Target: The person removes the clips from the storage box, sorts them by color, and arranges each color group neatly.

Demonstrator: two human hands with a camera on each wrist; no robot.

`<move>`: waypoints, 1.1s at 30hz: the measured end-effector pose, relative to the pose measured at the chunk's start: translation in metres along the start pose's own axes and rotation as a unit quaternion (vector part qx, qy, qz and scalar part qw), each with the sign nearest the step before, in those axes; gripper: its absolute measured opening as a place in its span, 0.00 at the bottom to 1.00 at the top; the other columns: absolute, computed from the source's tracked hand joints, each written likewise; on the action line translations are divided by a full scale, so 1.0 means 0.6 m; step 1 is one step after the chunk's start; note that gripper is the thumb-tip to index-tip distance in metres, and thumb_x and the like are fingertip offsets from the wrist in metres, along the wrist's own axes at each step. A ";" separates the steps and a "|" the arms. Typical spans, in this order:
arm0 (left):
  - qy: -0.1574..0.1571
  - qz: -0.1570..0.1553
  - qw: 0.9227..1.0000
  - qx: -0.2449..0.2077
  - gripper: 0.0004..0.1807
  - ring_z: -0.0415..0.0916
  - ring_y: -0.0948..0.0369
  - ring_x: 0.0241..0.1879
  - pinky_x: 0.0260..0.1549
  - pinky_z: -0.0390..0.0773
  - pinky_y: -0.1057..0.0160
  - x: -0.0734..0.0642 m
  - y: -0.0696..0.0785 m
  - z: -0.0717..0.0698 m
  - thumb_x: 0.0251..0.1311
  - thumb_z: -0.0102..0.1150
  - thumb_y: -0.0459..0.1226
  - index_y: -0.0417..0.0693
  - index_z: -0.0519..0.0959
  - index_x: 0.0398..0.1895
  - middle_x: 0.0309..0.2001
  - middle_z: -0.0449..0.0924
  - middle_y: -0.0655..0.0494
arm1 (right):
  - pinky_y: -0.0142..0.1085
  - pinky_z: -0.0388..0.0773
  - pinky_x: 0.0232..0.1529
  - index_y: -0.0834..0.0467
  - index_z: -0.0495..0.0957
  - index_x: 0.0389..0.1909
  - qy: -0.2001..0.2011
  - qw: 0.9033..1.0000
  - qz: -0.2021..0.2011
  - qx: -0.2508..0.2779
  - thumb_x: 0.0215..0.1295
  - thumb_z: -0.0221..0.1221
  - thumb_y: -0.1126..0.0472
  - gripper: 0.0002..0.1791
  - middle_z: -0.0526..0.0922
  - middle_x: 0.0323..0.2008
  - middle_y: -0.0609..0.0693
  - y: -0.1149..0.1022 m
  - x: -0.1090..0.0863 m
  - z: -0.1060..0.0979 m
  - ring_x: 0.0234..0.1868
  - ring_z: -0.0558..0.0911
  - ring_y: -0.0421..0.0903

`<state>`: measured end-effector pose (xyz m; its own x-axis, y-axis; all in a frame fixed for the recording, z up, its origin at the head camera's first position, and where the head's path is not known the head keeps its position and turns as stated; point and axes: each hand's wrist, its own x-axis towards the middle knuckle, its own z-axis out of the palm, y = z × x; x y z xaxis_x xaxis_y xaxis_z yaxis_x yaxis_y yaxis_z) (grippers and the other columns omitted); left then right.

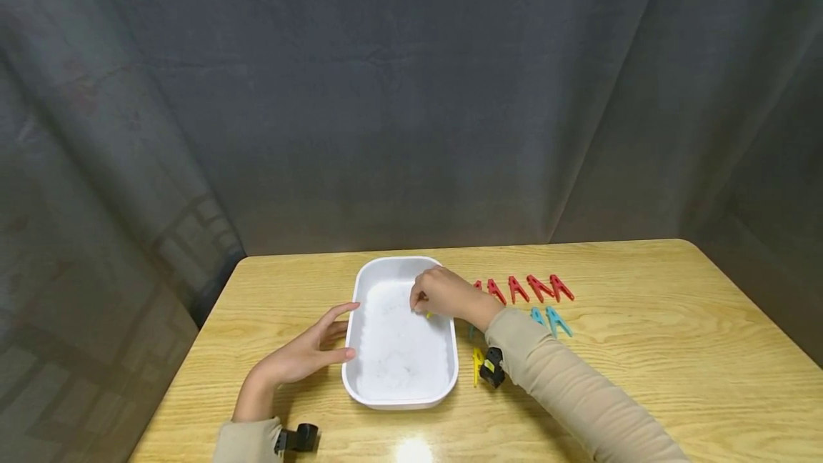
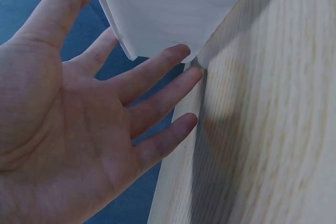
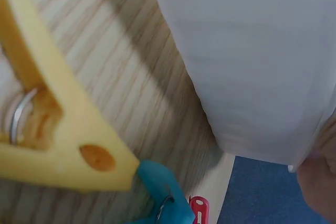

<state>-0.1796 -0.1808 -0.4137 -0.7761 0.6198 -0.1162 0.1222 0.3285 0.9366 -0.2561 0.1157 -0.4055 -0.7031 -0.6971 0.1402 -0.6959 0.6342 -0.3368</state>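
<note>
The white tray [image 1: 400, 384] sits near the table's [image 1: 643, 349] front edge. The left hand [image 1: 302, 356], fingers straight, touches its left rim. The right hand [image 1: 444, 295] hovers over the tray's right side, pinching a yellow clothespin [image 1: 429, 314]. 4 red clothespins [image 1: 527, 289] lie beyond it.

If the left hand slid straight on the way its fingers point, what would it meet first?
Probably nothing new: the left hand already has its fingertips against the white tray wall, so the tray comes first.

Dim, even light; overhead glare on the table [image 1: 411, 449]; both wrist views blurred.
</note>
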 end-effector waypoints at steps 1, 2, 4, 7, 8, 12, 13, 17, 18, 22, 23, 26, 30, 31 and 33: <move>0.001 -0.001 1.000 0.001 0.42 0.53 0.36 0.71 0.61 0.64 0.38 0.000 0.000 0.000 0.70 0.59 0.39 0.48 0.46 0.79 0.73 0.53 0.31 | 0.34 0.75 0.41 0.53 0.88 0.29 0.002 1.000 -0.005 0.004 0.60 0.70 0.63 0.02 0.83 0.27 0.41 0.001 -0.001 0.000 0.30 0.76 0.37; 0.001 -0.001 1.000 0.002 0.42 0.53 0.37 0.71 0.61 0.64 0.38 0.000 0.000 0.000 0.70 0.59 0.39 0.48 0.46 0.79 0.73 0.53 0.31 | 0.33 0.75 0.39 0.54 0.87 0.30 0.005 1.000 -0.010 0.008 0.60 0.70 0.62 0.01 0.83 0.28 0.41 0.002 -0.001 -0.001 0.31 0.77 0.37; 0.000 -0.002 1.000 0.002 0.41 0.53 0.37 0.71 0.61 0.64 0.38 0.002 0.000 0.001 0.70 0.58 0.39 0.48 0.46 0.79 0.72 0.53 0.31 | 0.32 0.76 0.39 0.55 0.88 0.31 0.013 1.000 -0.021 0.010 0.61 0.69 0.62 0.01 0.83 0.29 0.42 0.004 -0.004 -0.002 0.32 0.77 0.38; -0.002 -0.003 1.000 0.005 0.41 0.54 0.37 0.71 0.61 0.64 0.39 0.005 -0.001 0.002 0.70 0.58 0.39 0.49 0.47 0.79 0.72 0.54 0.31 | 0.32 0.76 0.40 0.55 0.88 0.33 0.025 0.999 -0.033 0.007 0.62 0.68 0.62 0.02 0.84 0.31 0.41 0.005 -0.008 -0.006 0.35 0.78 0.38; -0.002 -0.004 1.000 0.005 0.41 0.54 0.37 0.71 0.61 0.64 0.39 0.005 -0.001 0.003 0.70 0.58 0.39 0.49 0.47 0.79 0.72 0.54 0.31 | 0.32 0.76 0.40 0.55 0.88 0.34 0.030 0.999 -0.039 0.005 0.62 0.68 0.62 0.02 0.84 0.31 0.41 0.004 -0.009 -0.007 0.35 0.77 0.39; 0.004 -0.012 1.000 0.009 0.41 0.53 0.37 0.71 0.62 0.63 0.38 0.003 -0.001 0.001 0.70 0.58 0.39 0.51 0.47 0.79 0.73 0.52 0.31 | 0.34 0.77 0.42 0.56 0.88 0.35 0.060 0.996 -0.060 0.008 0.62 0.68 0.64 0.03 0.84 0.34 0.43 -0.004 -0.015 -0.018 0.37 0.79 0.41; 0.006 -0.013 1.000 0.009 0.41 0.53 0.37 0.71 0.62 0.63 0.37 0.003 -0.002 0.000 0.70 0.58 0.39 0.51 0.47 0.79 0.73 0.52 0.32 | 0.34 0.77 0.43 0.56 0.88 0.36 0.069 0.996 -0.063 0.007 0.61 0.68 0.64 0.03 0.84 0.34 0.43 -0.008 -0.016 -0.022 0.38 0.80 0.41; 0.011 -0.014 1.000 0.012 0.41 0.53 0.37 0.71 0.62 0.62 0.37 0.004 -0.003 -0.005 0.70 0.58 0.38 0.52 0.47 0.79 0.73 0.52 0.32 | 0.34 0.77 0.43 0.53 0.87 0.36 0.100 0.993 -0.067 0.007 0.61 0.68 0.63 0.04 0.84 0.36 0.42 -0.023 -0.029 -0.040 0.38 0.80 0.41; 0.012 -0.013 1.000 0.013 0.41 0.53 0.37 0.71 0.62 0.62 0.37 0.004 -0.004 -0.006 0.70 0.58 0.38 0.52 0.46 0.79 0.73 0.52 0.31 | 0.34 0.77 0.43 0.52 0.87 0.36 0.107 0.992 -0.068 0.007 0.61 0.69 0.63 0.04 0.83 0.36 0.41 -0.027 -0.033 -0.045 0.39 0.80 0.41; 0.014 -0.009 1.000 0.018 0.41 0.54 0.37 0.71 0.62 0.62 0.37 0.002 -0.008 -0.009 0.70 0.58 0.38 0.52 0.47 0.79 0.72 0.54 0.31 | 0.34 0.77 0.43 0.50 0.86 0.36 0.144 0.986 -0.088 0.008 0.59 0.69 0.63 0.06 0.83 0.36 0.40 -0.039 -0.053 -0.057 0.39 0.80 0.40; 0.014 -0.009 1.000 0.019 0.41 0.54 0.37 0.71 0.62 0.62 0.37 0.002 -0.009 -0.009 0.70 0.58 0.38 0.52 0.47 0.79 0.72 0.54 0.31 | 0.34 0.77 0.44 0.50 0.86 0.35 0.152 0.984 -0.092 0.006 0.59 0.70 0.64 0.06 0.83 0.36 0.40 -0.041 -0.059 -0.059 0.39 0.80 0.40; 0.015 -0.010 1.000 0.024 0.41 0.54 0.37 0.71 0.62 0.62 0.37 0.002 -0.008 -0.011 0.71 0.57 0.39 0.52 0.46 0.79 0.72 0.54 0.31 | 0.34 0.77 0.45 0.50 0.86 0.35 0.174 0.979 -0.104 -0.003 0.59 0.70 0.64 0.06 0.83 0.36 0.40 -0.047 -0.077 -0.066 0.40 0.80 0.39; 0.017 -0.010 0.999 0.026 0.41 0.53 0.36 0.71 0.62 0.62 0.36 0.002 -0.008 -0.013 0.71 0.57 0.39 0.52 0.46 0.79 0.72 0.53 0.31 | 0.33 0.77 0.44 0.51 0.86 0.34 0.198 0.973 -0.121 -0.007 0.57 0.71 0.65 0.07 0.84 0.36 0.40 -0.050 -0.100 -0.072 0.40 0.79 0.39; 0.017 -0.009 0.999 0.025 0.41 0.53 0.36 0.71 0.62 0.62 0.35 0.002 -0.008 -0.014 0.71 0.57 0.39 0.52 0.46 0.79 0.72 0.53 0.31 | 0.33 0.77 0.43 0.51 0.86 0.34 0.203 0.971 -0.126 -0.005 0.56 0.71 0.66 0.08 0.84 0.36 0.40 -0.049 -0.105 -0.072 0.40 0.79 0.39; 0.016 -0.008 1.000 0.023 0.41 0.53 0.36 0.71 0.62 0.62 0.36 0.002 -0.009 -0.014 0.71 0.57 0.39 0.52 0.46 0.79 0.72 0.53 0.30 | 0.33 0.77 0.42 0.52 0.86 0.34 0.210 0.968 -0.136 -0.003 0.55 0.72 0.66 0.08 0.84 0.36 0.40 -0.046 -0.116 -0.072 0.40 0.79 0.39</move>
<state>-0.1863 -0.1881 -0.4161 -0.7975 0.5914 -0.1190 0.1381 0.3710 0.9183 -0.1943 0.1611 -0.3656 -0.4902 -0.6417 0.5898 -0.8635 0.4494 -0.2288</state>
